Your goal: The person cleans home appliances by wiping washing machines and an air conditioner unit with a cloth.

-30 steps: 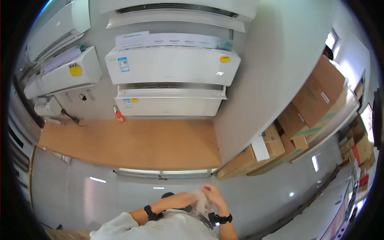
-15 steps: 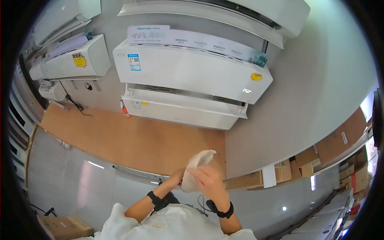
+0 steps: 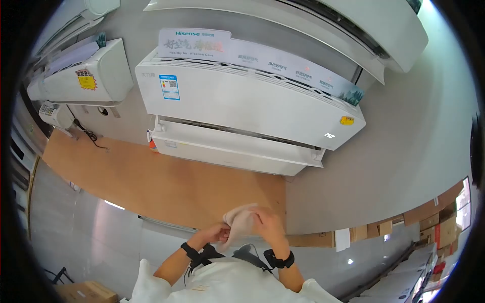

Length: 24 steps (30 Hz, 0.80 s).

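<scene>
A pale cloth (image 3: 239, 222) is stretched between my two hands in front of my body, over the edge of the brown shelf. My left hand (image 3: 217, 233) is closed on its left side, with the lower end hanging beside the fingers. On the other side, my right hand (image 3: 268, 222) grips the cloth near its upper edge with bent fingers. Beyond them, a white wall air conditioner (image 3: 242, 96) carries a blue label and a lit display. Its front flap hangs open above a second white unit (image 3: 227, 156) below.
The brown shelf (image 3: 166, 182) runs along the wall under the units. Another air conditioner (image 3: 86, 76) hangs at the left, and one more (image 3: 348, 30) overhead. Cardboard boxes (image 3: 308, 239) line the wall at the right. A carton (image 3: 86, 292) sits on the floor at lower left.
My view has moved closer to the air conditioners. The cloth was bunched upright between both hands; now it is drawn out, with my right hand shifted slightly away from my left.
</scene>
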{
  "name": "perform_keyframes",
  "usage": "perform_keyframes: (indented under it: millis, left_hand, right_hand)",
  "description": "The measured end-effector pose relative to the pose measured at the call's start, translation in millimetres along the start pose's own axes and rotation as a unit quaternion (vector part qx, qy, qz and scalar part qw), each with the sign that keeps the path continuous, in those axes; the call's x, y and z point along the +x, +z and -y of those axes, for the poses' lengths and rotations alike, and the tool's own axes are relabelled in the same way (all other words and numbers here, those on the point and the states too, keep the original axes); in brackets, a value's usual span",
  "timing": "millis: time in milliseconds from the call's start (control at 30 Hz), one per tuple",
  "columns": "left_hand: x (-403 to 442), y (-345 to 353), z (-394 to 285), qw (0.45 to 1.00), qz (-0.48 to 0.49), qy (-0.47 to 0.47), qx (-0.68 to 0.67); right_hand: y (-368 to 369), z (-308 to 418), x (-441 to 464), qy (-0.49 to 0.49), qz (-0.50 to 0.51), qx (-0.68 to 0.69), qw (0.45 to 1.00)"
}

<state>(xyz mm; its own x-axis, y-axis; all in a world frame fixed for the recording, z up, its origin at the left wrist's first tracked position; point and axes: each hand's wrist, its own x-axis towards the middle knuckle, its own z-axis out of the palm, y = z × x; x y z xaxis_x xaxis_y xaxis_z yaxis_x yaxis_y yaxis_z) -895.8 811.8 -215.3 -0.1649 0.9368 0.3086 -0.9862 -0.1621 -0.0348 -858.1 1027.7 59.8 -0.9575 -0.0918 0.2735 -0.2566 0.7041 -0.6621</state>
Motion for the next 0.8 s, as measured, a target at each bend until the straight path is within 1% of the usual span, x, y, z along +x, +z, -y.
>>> perform_keyframes:
  millis: [33, 67, 100, 133, 167, 200, 267, 300, 367, 400, 467, 500, 600, 667, 700, 767, 800]
  left_hand:
    - [0.1, 4.9, -2.2, 0.992, -0.083, 0.005, 0.100]
    - [4.3, 19.7, -8.1, 0.966, -0.165, 0.011, 0.198]
    - [9.1, 41.2, -14.9, 0.924, -0.247, 0.018, 0.293]
    - [23.2, 82.0, -12.8, 0.883, -0.317, 0.050, 0.342]
    - [49.1, 138.6, -7.5, 0.833, -0.386, 0.081, 0.388]
    - [69.0, 170.1, -5.0, 0.774, -0.451, 0.110, 0.431]
    - [83.6, 169.4, -10.2, 0.661, -0.483, 0.191, 0.541]
    - [89.8, 168.7, -11.9, 0.598, -0.493, 0.226, 0.590]
    - [109.4, 187.1, -18.2, 0.511, -0.486, 0.289, 0.648]
    - [121.3, 199.5, -23.0, 0.465, -0.478, 0.318, 0.674]
    - [146.5, 225.7, -28.1, 0.302, -0.459, 0.338, 0.764]
    - [157.9, 237.4, -31.2, 0.217, -0.441, 0.343, 0.801]
    - [185.6, 263.5, -43.2, 0.122, -0.408, 0.349, 0.834]
    - [205.3, 281.4, -47.8, 0.080, -0.370, 0.363, 0.851]
    - [214.2, 287.9, -50.1, 0.060, -0.351, 0.369, 0.859]
    - [229.9, 296.9, -57.9, 0.036, -0.292, 0.389, 0.873]
    - [235.7, 300.2, -60.9, 0.025, -0.264, 0.397, 0.879]
  right_hand:
    - [-2.2, -3.9, 1.7, -0.006, -0.011, -0.004, 1.000]
    - [-6.3, -7.3, 3.8, -0.013, -0.021, -0.007, 1.000]
    - [-11.5, -7.6, 7.6, -0.018, -0.039, -0.017, 0.999]
    - [-17.7, -5.6, 9.5, -0.021, -0.058, -0.025, 0.998]
    - [-22.5, -6.2, 11.0, -0.026, -0.077, -0.032, 0.996]
    - [-26.6, -11.3, 10.5, -0.028, -0.088, -0.018, 0.996]
    - [-34.6, -26.2, 8.7, -0.028, -0.112, 0.010, 0.993]
    - [-37.8, -34.5, 8.5, -0.052, -0.142, 0.003, 0.988]
    - [-45.4, -49.6, 4.8, -0.092, -0.201, -0.016, 0.975]
    - [-49.7, -52.3, 3.0, -0.091, -0.209, -0.002, 0.974]
    - [-57.2, -55.3, 1.6, -0.089, -0.228, 0.025, 0.969]
    - [-57.4, -59.7, 2.1, -0.070, -0.207, 0.045, 0.975]
    - [-50.1, -77.9, 5.7, -0.020, -0.138, 0.103, 0.985]
    - [-47.4, -88.3, 14.6, -0.002, -0.083, 0.135, 0.987]
    - [-46.2, -94.6, 20.0, 0.032, -0.044, 0.220, 0.974]
    - [-49.9, -97.1, 35.8, 0.093, 0.034, 0.382, 0.919]
    - [-53.3, -98.5, 43.9, 0.099, 0.012, 0.417, 0.904]
